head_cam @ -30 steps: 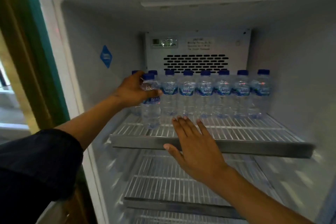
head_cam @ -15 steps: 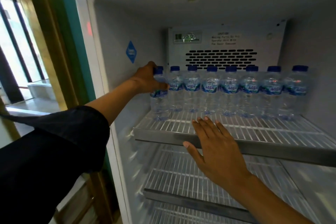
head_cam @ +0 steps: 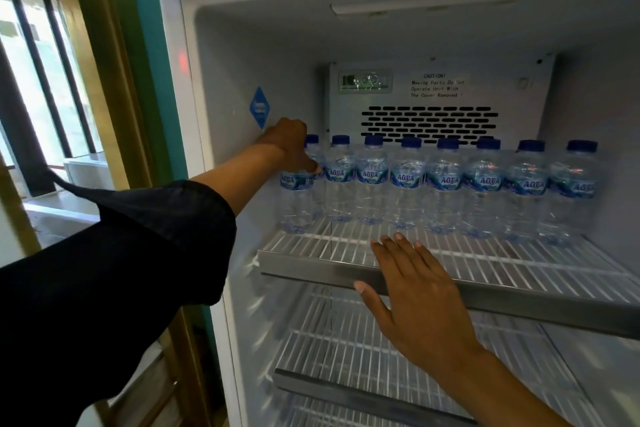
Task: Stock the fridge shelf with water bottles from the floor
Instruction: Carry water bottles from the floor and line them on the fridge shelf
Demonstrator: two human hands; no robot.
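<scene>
At the far left we see a barred window (head_cam: 41,87) with daylight behind it, then a gold and green frame (head_cam: 114,80) running up beside the open fridge. Our dark sleeve (head_cam: 114,253) crosses in front of that frame as our left arm reaches in along the fridge's left inner wall, just below a blue diamond sticker (head_cam: 259,107).

Our left hand (head_cam: 289,146) is curled over the top of the front left bottle (head_cam: 297,198), gripping it at the neck and shoulder so that its cap is hidden; the thumb tip shows at the label's upper edge. This bottle stands upright on the upper wire shelf (head_cam: 485,267), at its left end and slightly forward of the others.

Moving right, a row of water bottles (head_cam: 446,184) with blue caps and AQUA labels stands upright along the back of the same shelf, side by side and reaching almost to the right wall. Behind them sits the vent panel (head_cam: 429,121) with a caution notice.

Our right hand (head_cam: 415,295) lies flat and spread, fingers straight, on the front edge of the upper shelf, holding nothing. Beneath it we see a lower wire shelf (head_cam: 346,388).
</scene>
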